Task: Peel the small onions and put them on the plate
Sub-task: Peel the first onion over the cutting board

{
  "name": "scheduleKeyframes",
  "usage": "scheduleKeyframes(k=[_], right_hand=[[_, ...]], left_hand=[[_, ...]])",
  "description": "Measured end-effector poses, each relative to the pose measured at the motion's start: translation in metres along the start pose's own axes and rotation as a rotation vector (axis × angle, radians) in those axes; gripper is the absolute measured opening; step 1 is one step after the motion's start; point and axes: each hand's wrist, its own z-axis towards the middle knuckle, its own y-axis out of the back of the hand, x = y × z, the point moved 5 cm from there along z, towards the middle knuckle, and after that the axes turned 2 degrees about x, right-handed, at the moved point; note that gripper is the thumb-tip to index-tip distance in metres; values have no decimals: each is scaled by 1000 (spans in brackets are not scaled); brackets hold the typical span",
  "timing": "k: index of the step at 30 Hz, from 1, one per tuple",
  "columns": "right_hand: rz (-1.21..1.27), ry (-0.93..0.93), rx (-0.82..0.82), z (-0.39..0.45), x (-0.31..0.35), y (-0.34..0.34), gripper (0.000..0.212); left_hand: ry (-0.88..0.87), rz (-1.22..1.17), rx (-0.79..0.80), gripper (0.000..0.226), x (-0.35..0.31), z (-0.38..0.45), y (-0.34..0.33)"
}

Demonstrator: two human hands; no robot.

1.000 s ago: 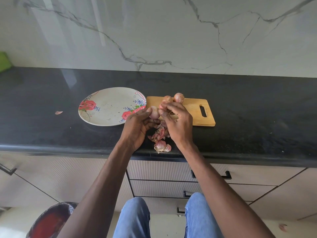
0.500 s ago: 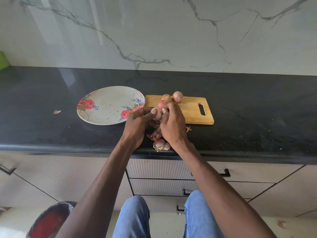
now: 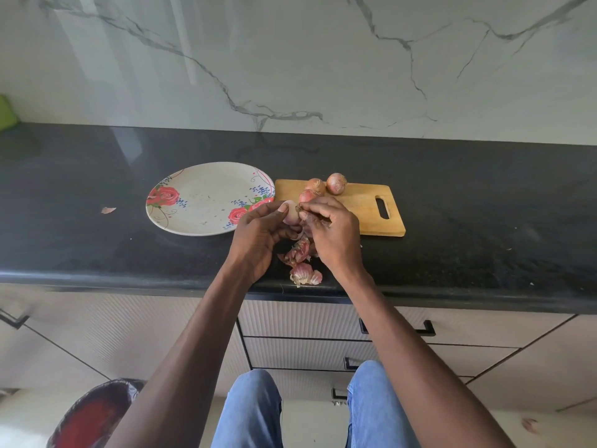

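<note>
No readable text, labels, brands, numbers or signs anywhere.

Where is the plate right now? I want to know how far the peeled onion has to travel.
The plate sits on the black counter left of the cutting board, its right rim just beyond the left hand holding the onion.

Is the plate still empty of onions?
Empty: the plate shows only its flower print; the onion sits in the left hand.
</note>
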Motion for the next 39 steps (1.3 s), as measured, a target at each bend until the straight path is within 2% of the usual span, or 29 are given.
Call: scheduleKeyframes(k=[3,7,11,14,17,20,25,28,32,35,36,39], right_hand=[[-32,-22,-19,0,-2,0,10],[-122,50,8,-3,4,-6,2],[13,-111,-86,-1,-9,4,7],[-13,-49,-129,-1,-2,9,27],[3,38,-105,-2,7,5,16],[-13,70,-124,-4,6,4,31],[-348,124,-144,-6,7,-9,53],[-486,168,-111,-8,11,-17,48],[-501,137,-208,-7,11,-10,13],[-456,57,-209,-6,6,-5,38],[-441,71,-196,-7,6,-5,40],[-428,99,-177,-7,8,-6,22]], left_hand=[[-4,3,4,15,-1,-1,0],[7,9,24,18,-3,-4,-4],[54,-49,-41,21,-4,-6,-6],[67,-74,-67,27,-6,-7,-6],[72,-58,-68,31,-5,-7,-4],[70,-44,-62,29,-4,-7,-4],[42,-13,-37,30,-5,-8,-8],[40,-25,-37,30,-5,-7,-7],[67,-66,-51,28,-3,-6,-4],[69,-124,-32,27,-2,-3,-1],[64,-145,-27,26,-2,-2,0],[53,-193,-31,24,-3,-3,0]])
